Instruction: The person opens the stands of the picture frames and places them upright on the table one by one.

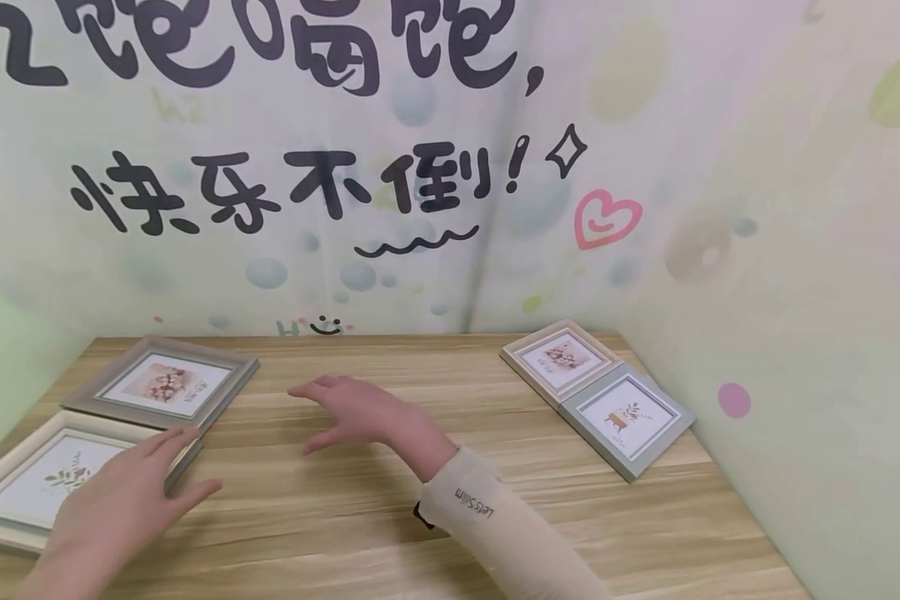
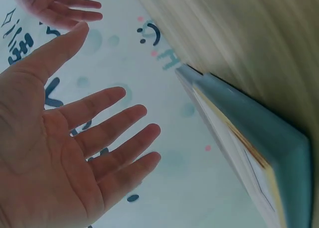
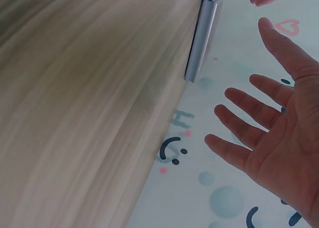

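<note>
My left hand (image 1: pixel 120 492) hovers over the near left picture frame (image 1: pixel 22 467), a cream one with a green plant print, and hides part of it. Its fingers are spread and hold nothing, as the left wrist view shows of the same hand (image 2: pixel 75 143). Behind that frame lies a grey-brown picture frame (image 1: pixel 131 360) with a flower print. My right hand (image 1: pixel 371 412) is above the middle of the table, fingers extended; in the right wrist view the palm (image 3: pixel 284 143) is bare.
On the table's (image 1: pixel 330 517) right side, a cream picture frame (image 1: pixel 525 364) with a flower print touches a grey-green picture frame (image 1: pixel 600 433). A printed wall hanging (image 1: pixel 420 292) stands behind the table. A small black object (image 1: pixel 423 517) shows beside the right sleeve (image 1: pixel 510 533).
</note>
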A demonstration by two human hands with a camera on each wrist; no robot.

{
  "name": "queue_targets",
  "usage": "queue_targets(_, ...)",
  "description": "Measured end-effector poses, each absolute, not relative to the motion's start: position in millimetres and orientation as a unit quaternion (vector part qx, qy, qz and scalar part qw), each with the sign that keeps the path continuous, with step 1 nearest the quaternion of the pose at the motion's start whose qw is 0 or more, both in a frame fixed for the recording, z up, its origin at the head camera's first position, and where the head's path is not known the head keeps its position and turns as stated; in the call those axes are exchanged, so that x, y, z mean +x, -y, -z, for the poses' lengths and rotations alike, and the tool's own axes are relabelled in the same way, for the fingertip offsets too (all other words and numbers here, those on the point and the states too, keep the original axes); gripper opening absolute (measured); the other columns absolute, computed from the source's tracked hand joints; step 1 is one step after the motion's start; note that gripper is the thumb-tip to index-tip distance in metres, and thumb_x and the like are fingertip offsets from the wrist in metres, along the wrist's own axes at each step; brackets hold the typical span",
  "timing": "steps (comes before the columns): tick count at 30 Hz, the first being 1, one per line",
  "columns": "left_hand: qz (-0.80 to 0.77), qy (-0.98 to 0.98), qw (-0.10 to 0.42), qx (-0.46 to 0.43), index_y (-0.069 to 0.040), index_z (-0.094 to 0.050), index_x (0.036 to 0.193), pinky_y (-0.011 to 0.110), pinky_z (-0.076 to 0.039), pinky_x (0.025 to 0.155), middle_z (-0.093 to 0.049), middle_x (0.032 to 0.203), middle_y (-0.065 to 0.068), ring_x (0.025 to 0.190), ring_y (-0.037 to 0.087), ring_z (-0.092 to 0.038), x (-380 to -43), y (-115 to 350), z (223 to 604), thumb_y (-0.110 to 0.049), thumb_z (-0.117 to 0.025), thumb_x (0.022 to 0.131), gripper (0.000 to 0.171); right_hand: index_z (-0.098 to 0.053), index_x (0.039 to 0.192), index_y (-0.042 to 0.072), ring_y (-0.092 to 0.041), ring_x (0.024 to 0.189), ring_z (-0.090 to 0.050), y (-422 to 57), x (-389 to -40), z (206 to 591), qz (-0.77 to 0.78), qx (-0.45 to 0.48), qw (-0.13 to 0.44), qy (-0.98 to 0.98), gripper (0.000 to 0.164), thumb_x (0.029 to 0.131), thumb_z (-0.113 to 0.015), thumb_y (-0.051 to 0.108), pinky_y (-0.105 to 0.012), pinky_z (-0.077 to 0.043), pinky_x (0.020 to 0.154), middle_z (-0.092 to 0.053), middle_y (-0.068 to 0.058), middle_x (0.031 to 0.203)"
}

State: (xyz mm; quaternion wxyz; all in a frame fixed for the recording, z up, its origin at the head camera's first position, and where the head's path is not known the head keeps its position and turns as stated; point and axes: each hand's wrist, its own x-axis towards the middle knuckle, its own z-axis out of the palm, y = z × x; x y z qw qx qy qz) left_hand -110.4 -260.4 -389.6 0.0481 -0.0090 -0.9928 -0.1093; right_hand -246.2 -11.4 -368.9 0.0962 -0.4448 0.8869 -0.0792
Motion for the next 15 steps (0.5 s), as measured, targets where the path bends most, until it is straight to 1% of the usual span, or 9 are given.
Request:
queue_targets(2, 0.113, 0.992, 0.047, -0.005, 0.000, -0.048, 0.142, 0.073, -0.044, 0.089, -0.048, 0.142, 0.032, 0.124, 0.057, -0.046, -107, 266, 392, -0.064, -0.064, 0.087, 0.086, -0.035, 0.155, 0.026, -0.009, 0.144, -0.042, 17, -244, 371, 0.077, -0.450, 0.099, -0.884, 0.081, 0.087, -0.070, 0.055, -0.021, -0.036, 0.118, -0.043, 0.006, 0.156)
queue_targets(8, 0.134, 0.990, 0.049, 0.008, 0.008, -0.049, 0.136, 0.072, -0.043, 0.091, -0.049, 0.136, 0.039, 0.120, 0.061, -0.046, -95, 279, 398, -0.058, -0.065, 0.089, 0.083, -0.033, 0.155, 0.029, -0.005, 0.143, -0.041, 32, -237, 377, 0.079, -0.459, 0.111, -0.878, 0.081, 0.088, -0.068, 0.057, -0.018, -0.035, 0.118, -0.042, 0.009, 0.156)
queue_targets(15, 0.150, 0.988, 0.033, 0.033, 0.016, -0.046, 0.133, 0.075, -0.042, 0.088, -0.043, 0.133, 0.046, 0.118, 0.067, -0.041, -78, 298, 406, -0.055, -0.064, 0.091, 0.085, -0.030, 0.156, 0.031, 0.001, 0.146, -0.033, 58, -233, 385, 0.076, -0.468, 0.135, -0.870, 0.081, 0.089, -0.064, 0.060, -0.013, -0.029, 0.119, -0.037, 0.016, 0.158)
